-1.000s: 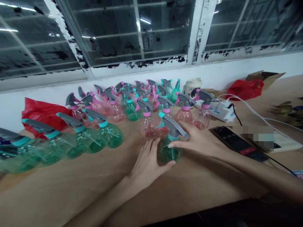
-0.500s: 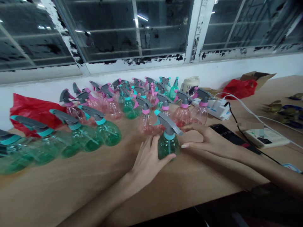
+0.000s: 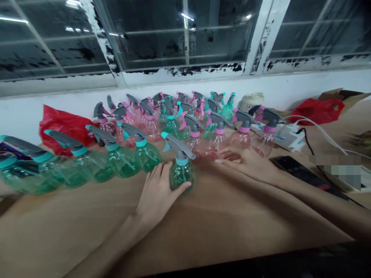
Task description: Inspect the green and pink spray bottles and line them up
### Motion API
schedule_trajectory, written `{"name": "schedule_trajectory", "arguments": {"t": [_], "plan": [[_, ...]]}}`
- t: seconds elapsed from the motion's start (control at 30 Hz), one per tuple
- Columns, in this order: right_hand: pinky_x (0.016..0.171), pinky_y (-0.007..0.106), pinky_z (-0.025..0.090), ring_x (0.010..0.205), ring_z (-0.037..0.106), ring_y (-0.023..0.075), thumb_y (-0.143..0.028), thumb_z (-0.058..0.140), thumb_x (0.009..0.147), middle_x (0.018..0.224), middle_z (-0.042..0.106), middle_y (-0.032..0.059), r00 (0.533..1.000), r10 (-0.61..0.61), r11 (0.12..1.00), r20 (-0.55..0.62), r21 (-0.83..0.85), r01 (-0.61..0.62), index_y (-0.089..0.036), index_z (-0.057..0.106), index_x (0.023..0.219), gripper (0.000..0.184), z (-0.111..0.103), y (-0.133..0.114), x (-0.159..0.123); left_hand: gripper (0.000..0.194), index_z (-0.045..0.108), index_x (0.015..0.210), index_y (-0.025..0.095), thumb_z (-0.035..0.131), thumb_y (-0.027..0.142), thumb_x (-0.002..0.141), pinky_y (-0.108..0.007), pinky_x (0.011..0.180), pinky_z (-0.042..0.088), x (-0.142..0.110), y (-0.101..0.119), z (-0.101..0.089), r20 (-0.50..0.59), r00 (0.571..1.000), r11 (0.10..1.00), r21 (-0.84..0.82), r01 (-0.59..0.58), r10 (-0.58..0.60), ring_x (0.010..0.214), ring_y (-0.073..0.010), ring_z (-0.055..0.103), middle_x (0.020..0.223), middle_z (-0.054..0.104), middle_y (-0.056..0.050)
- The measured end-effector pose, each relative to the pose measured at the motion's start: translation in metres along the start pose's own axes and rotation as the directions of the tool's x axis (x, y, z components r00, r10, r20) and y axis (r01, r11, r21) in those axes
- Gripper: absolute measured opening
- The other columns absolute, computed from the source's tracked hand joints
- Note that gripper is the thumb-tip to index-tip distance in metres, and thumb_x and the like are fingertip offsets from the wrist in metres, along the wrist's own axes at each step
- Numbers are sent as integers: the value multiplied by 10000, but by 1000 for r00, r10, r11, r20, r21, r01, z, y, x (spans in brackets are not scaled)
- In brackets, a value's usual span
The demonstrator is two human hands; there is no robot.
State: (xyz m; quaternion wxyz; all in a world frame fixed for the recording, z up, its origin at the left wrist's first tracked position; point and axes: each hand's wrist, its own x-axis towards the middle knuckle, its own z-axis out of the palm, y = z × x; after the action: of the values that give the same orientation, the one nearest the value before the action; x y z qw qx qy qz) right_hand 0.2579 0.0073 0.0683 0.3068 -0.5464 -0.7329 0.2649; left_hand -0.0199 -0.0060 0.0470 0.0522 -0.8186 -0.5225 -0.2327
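Observation:
My left hand [image 3: 158, 189] is wrapped around the round body of a green spray bottle [image 3: 182, 173], thumb across its front. This bottle has a grey trigger head and a turquoise collar, and it stands upright on the table just right of a row of similar green spray bottles [image 3: 123, 162]. Beside the lower part of a pink spray bottle [image 3: 217, 143] is my right hand [image 3: 246, 160], its fingers loosely bent and apart with nothing seen between them. Whether its fingertips touch that bottle I cannot tell.
Several pink and green spray bottles stand behind, along the wall. Red plastic bags [image 3: 63, 129] [image 3: 319, 110] lie at both sides. To the right are a black phone [image 3: 295, 168], a white power strip [image 3: 290, 137] with cables, a white tub [image 3: 251, 101] and a cardboard box [image 3: 352, 98].
My left hand has brought the green spray bottle leftward, closer to the green row. My right hand has come away from that bottle and now sits near the pink ones. The view has shifted left.

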Motion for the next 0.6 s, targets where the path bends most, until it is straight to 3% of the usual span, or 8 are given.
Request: {"name": "schedule_trajectory", "arguments": {"t": [0.27, 0.47, 0.6], "plan": [[864, 470, 504, 928, 682, 287, -465, 589, 831, 1138, 694, 122, 974, -89, 983, -210, -175, 52, -162, 608, 1191, 471, 21, -12, 44, 608, 480, 1245, 111, 514, 590, 872, -473, 890, 439, 20, -23, 4, -86, 996, 977, 213, 22, -4, 1063, -351, 543, 1096, 601, -163], [917, 460, 472, 984, 671, 305, -522, 575, 823, 1219, 651, 152, 965, -61, 985, -255, -169, 17, -114, 550, 1266, 602, 32, -20, 62, 648, 484, 1264, 88, 535, 597, 867, -438, 879, 459, 34, -24, 9, -97, 995, 955, 292, 58, -31, 1074, -350, 539, 1058, 607, -164], [823, 465, 501, 954, 669, 333, -600, 568, 792, 1136, 677, 178, 971, -17, 986, -240, -166, -24, -110, 530, 1273, 688, 39, -19, 73, 650, 469, 1273, 95, 507, 610, 878, -386, 718, 525, 42, -21, 11, -53, 989, 935, 320, 151, -141, 1005, -341, 595, 1042, 604, -151]]}}
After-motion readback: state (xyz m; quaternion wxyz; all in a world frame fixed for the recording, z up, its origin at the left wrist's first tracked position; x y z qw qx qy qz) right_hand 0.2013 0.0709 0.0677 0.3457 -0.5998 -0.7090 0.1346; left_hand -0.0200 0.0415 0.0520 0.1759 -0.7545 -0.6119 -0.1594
